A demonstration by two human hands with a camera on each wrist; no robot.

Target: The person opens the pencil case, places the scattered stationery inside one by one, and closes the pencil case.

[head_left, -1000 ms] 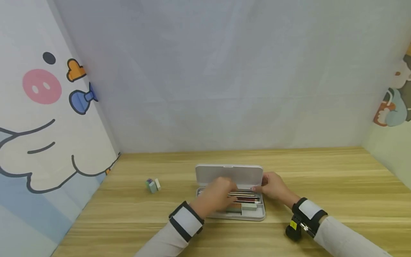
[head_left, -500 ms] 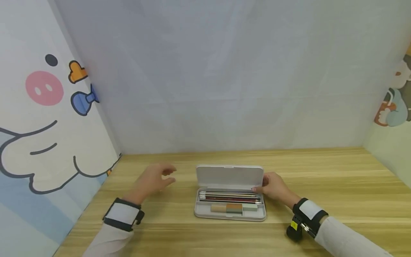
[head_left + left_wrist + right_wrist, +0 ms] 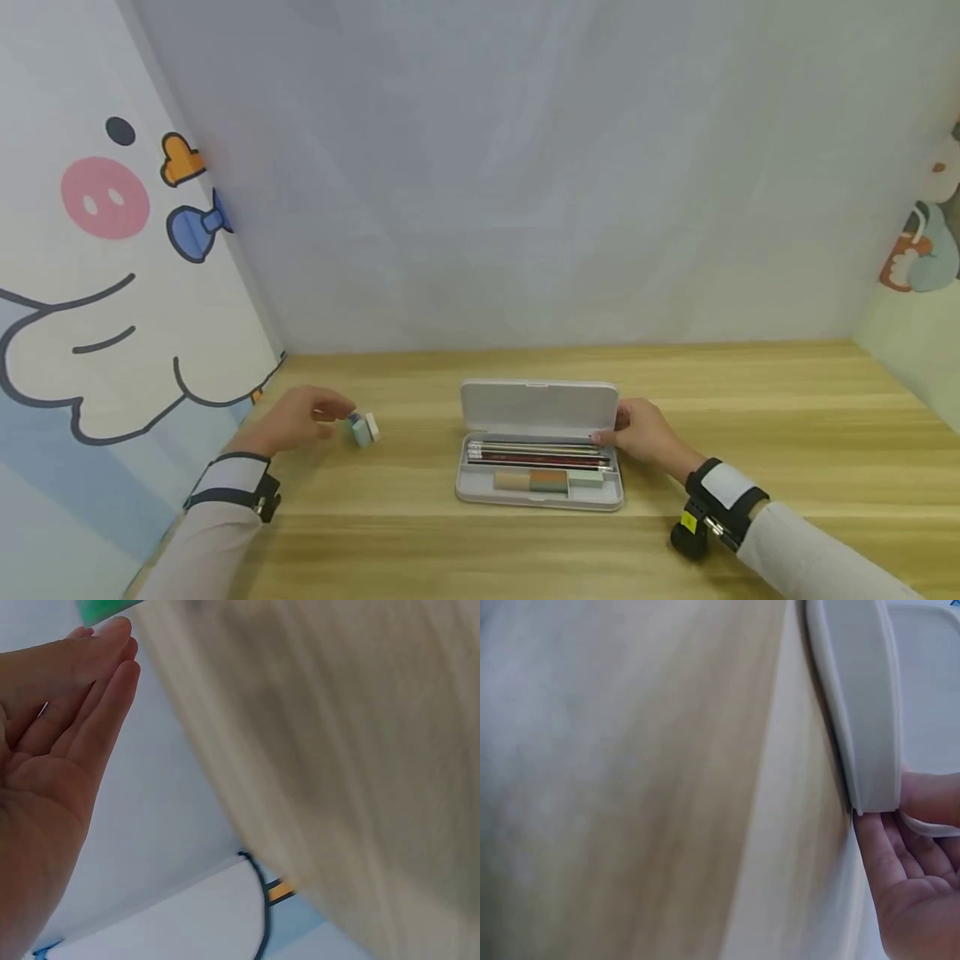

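Observation:
An open pencil case [image 3: 538, 407], pale grey-white with its lid raised, lies on the table. Several pencils [image 3: 536, 457] fill its back compartment; a beige block [image 3: 512, 480], an orange-and-green block [image 3: 548, 481] and a pale green block [image 3: 586, 478] sit in front. My right hand [image 3: 643, 429] holds the case near its right hinge corner, thumb inside and fingers outside, as the right wrist view shows. At left, my left hand [image 3: 300, 415] reaches with extended fingers beside a light blue block [image 3: 362, 432] and a white block [image 3: 372, 426]. A green block [image 3: 109, 607] shows beyond its fingertips.
The wooden table [image 3: 420, 550] ends at a grey-white curtain [image 3: 525, 192] behind. A printed cartoon panel [image 3: 90, 333] stands along the left, close to the left hand, and another printed panel [image 3: 918, 333] along the right.
My left hand has left the pencil case and swung left across the table to the loose blocks. The right hand has stayed at the case's corner.

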